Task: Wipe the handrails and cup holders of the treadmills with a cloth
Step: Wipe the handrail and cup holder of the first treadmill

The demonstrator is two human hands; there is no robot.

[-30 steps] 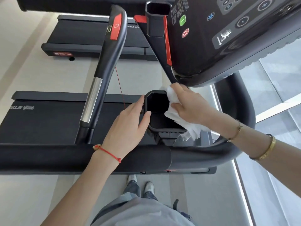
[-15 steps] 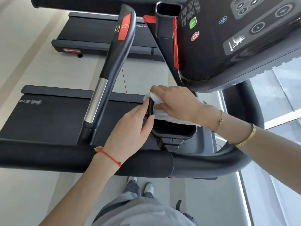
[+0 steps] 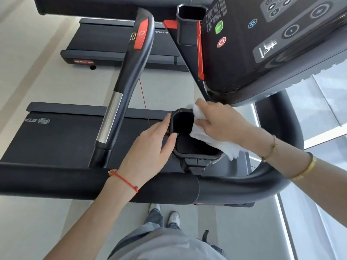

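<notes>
Nearest the camera, a thick black handrail (image 3: 75, 184) crossed the view, with the person's forearms reaching over it. Just beyond it sat the black cup holder (image 3: 195, 154). The left hand (image 3: 148, 149) clasped the holder's left rim, thumb hooked over the edge and fingers along the outer wall. The right hand (image 3: 219, 122) gripped a white cloth (image 3: 210, 139) and pressed it against the holder's right rim, where the cloth draped over the edge and hung outside; the holder's dark inside lay open between the two hands. Left of the holder a slanted grip bar (image 3: 127, 79) with a silver band rose away, leaving a narrow gap. Behind lay the treadmill belt (image 3: 62, 139), printed with letters that seemed to read "STA", cut off at the frame's edge. Farther off, the console (image 3: 272, 44) showed green and red buttons; its small print was too blurred to read. A second cup holder (image 3: 189, 25) stood beside it.
</notes>
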